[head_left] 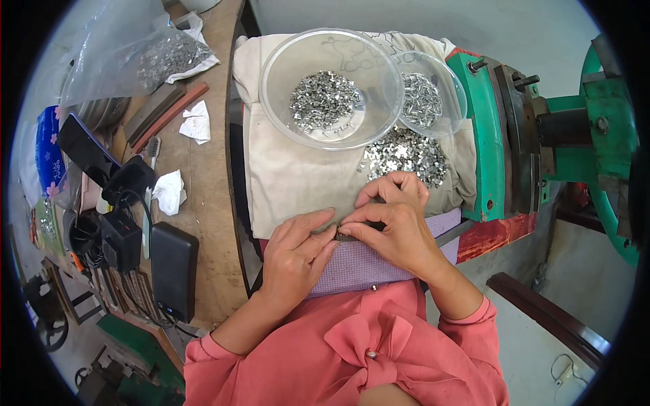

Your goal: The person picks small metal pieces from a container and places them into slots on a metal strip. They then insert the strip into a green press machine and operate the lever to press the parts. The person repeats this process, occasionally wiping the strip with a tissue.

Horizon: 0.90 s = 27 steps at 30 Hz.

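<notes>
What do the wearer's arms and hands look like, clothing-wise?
Both hands are bare: no gloves, and no rings or watch that show. The left hand and right hand come out of long coral-pink sleeves gathered at the cuffs. The same blouse has a bow at the front.

one head-worn fisheye view looks steeply down, close over the lap, hands and cloth-covered work surface (291, 183).

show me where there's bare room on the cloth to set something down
Free: the beige cloth below the big clear bowl, left of the loose metal pieces. Crowded: around both bowls, the pile, and where the left hand and right hand meet.
</notes>
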{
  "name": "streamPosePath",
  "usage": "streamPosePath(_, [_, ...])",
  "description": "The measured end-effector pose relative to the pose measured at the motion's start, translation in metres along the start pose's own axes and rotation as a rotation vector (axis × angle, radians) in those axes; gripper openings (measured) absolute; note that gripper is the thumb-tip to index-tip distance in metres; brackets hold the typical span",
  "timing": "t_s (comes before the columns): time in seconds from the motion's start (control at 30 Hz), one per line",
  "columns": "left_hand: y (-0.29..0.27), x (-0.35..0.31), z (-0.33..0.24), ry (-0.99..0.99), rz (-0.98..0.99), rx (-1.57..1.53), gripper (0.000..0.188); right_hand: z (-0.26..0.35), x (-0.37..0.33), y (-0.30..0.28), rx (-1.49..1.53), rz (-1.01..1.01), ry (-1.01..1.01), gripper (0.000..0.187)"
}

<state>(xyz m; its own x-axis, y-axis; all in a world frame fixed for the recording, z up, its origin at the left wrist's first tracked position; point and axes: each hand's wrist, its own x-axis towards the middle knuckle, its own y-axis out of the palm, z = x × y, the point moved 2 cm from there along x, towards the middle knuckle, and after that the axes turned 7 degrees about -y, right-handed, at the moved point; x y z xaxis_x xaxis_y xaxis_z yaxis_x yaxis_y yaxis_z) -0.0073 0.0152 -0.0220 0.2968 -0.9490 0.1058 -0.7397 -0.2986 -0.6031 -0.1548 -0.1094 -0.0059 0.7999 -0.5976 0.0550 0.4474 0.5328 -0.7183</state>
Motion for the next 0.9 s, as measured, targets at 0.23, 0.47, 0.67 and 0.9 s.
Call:
streamPosePath(0.23, [-0.0004, -0.0017, 0.0012, -0.021, 0.021, 0.012, 0.031, 0.0014, 0.0008, -0.0016, -0.009, 0.020, -0.009, 0.014])
streamPosePath(0.47, [-0.0013, 0.0009, 0.0001, 0.017, 0.003, 0.016, 0.027, 0.0027, 0.0012, -0.0001, -0.037, 0.016, -0.013, 0.015])
streamPosePath(0.67, [-0.0017, 0.0008, -0.0007, 0.009, 0.007, 0.014, 0.026, 0.0025, 0.0003, -0.0014, -0.028, 0.008, -0.019, 0.015])
streamPosePath(0.9, [-0.0011, -0.0010, 0.0004, -0.024, 0.027, -0.001, 0.028, -0.0009, -0.0033, -0.0042, -0.075, -0.010, -0.044, 0.015])
